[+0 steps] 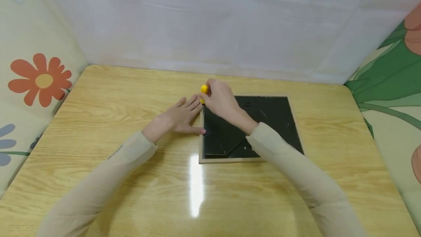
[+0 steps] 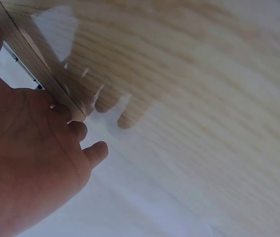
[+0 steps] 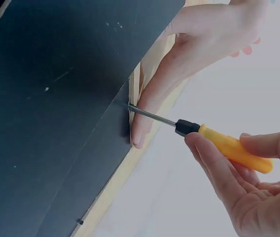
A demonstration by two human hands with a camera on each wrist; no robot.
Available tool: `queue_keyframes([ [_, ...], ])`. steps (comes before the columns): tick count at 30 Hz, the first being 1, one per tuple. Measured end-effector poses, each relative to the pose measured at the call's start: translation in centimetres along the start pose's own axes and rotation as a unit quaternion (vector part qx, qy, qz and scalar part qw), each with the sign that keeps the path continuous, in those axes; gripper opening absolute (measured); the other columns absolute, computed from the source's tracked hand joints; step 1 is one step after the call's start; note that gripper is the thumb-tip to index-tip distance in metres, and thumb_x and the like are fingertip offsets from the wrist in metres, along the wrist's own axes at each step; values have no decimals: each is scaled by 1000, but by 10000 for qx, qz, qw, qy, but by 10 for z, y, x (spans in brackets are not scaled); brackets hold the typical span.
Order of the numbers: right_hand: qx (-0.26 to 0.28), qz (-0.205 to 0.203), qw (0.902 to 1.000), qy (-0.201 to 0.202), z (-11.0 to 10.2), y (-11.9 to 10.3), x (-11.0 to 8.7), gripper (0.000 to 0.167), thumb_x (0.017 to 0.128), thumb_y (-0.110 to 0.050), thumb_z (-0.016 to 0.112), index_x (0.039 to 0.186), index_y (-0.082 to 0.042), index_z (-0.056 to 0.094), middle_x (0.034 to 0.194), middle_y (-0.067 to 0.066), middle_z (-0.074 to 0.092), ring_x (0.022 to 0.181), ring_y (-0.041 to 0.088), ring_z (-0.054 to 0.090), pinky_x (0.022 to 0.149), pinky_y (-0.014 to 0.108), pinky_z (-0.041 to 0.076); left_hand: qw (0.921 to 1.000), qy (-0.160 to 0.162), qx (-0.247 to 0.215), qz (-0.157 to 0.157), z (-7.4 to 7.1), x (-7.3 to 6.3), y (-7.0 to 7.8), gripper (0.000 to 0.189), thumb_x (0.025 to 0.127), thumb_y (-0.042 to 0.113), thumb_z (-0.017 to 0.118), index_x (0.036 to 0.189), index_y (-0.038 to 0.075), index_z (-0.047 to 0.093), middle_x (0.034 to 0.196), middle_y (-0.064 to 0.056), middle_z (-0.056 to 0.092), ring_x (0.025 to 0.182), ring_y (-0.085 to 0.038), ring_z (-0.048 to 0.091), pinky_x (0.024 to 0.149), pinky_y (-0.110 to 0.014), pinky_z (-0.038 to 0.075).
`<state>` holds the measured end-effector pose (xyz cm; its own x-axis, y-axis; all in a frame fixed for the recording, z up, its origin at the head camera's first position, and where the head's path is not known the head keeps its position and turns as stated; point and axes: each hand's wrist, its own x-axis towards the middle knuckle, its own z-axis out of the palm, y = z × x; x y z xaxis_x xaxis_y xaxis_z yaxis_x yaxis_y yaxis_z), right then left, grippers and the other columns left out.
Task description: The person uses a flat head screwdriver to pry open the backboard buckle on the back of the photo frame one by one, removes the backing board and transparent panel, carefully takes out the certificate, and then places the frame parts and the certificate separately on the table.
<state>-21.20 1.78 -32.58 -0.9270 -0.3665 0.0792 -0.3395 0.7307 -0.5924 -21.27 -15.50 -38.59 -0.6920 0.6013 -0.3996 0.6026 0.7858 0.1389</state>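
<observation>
A picture frame (image 1: pixel 276 120) lies back side up on the table, with a black backing and a pale wooden rim. My right hand (image 1: pixel 221 98) holds a yellow-handled screwdriver (image 3: pixel 236 149) between thumb and fingers. In the right wrist view its metal shaft reaches the inner edge of the rim (image 3: pixel 109 195), where the tip meets the backing. My left hand (image 1: pixel 179 118) lies along the frame's left side, fingers spread and straight, thumb on the rim. In the left wrist view, the fingers of the left hand (image 2: pixel 36 148) touch the wooden side.
The wood-grain table (image 1: pixel 141 193) extends around the frame on every side. Behind it hangs a white cloth (image 1: pixel 213 21). Flower-patterned panels (image 1: pixel 36 120) flank the table left and right. A small dark tab (image 3: pixel 80 222) stands at the backing's edge.
</observation>
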Motion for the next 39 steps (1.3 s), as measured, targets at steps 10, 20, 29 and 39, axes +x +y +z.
queue_keyframes([
  [10, 641, 230, 9977, -44, -3, 17, -5, 23, 95, -23, 64, 103, -2, 60, 80, 8, 63, 64, 18, 60, 55, 25, 49, 10000, -2, -99, -11, 1, 2, 0, 104, 88, 73, 41, 153, 5, -3, 158, -11, -15, 145, -28, -13, 115, -53, -3],
  [20, 2241, 422, 9727, 432, -30, 49, -20, 24, 97, -20, 61, 108, 0, 56, 97, 16, 69, 84, 30, 69, 70, 34, 58, 9995, 185, -238, -35, 0, 2, 3, 107, 87, 71, 47, 154, 5, -5, 160, -11, -14, 145, -30, -12, 114, -54, -3],
  [29, 2829, 408, 9583, -28, -101, 128, -66, 43, 106, -35, 31, 105, 5, 48, 114, 26, 65, 94, 22, 68, 76, 36, 57, 9899, 1389, 257, 140, 9, -33, 28, 67, 102, 33, 47, 149, -8, 23, 155, -25, 19, 143, -39, 13, 115, -52, 11],
  [39, 675, 494, 9900, -1136, -124, 193, -121, 50, 108, -32, 19, 115, 6, 51, 123, 24, 61, 113, 41, 57, 92, 57, 44, 9145, 3948, 116, 874, 45, -85, 111, 13, 87, 14, 60, 86, 1, 60, 81, -10, 57, 73, -23, 53, 64, -35, 48],
])
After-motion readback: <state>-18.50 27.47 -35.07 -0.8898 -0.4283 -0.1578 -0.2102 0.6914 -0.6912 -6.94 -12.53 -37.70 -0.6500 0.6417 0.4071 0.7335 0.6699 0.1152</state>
